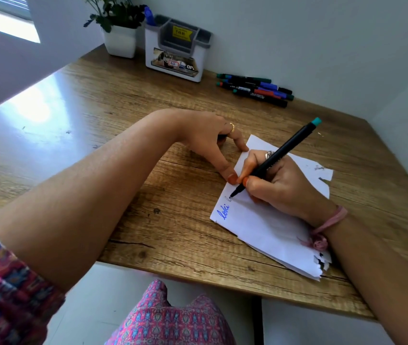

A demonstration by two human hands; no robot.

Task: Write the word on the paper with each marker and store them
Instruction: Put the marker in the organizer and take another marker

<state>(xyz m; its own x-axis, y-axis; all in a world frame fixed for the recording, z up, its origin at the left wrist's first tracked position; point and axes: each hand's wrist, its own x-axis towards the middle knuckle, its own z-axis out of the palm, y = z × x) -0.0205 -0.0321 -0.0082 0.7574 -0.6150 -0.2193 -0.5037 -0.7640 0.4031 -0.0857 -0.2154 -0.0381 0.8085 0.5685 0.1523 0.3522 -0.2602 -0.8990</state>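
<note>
On the near right of the wooden surface [103,100] lies a torn white paper sheet [260,225] bearing a blue handwritten word [223,212]. The right hand [276,181] has a tight grip on a black teal-ended marker [276,156], tip on the paper. The left hand [209,139] presses the sheet's edge with straight fingertips. Loose markers [255,89] lie far right beside a white-and-grey organiser [175,49].

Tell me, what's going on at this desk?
A person is writing on a torn white sheet of paper on a wooden desk. The right hand grips a black marker with a teal end, its tip on the paper above a blue word. The left hand steadies the sheet's edge. More markers lie beside a white and grey organiser.
</note>
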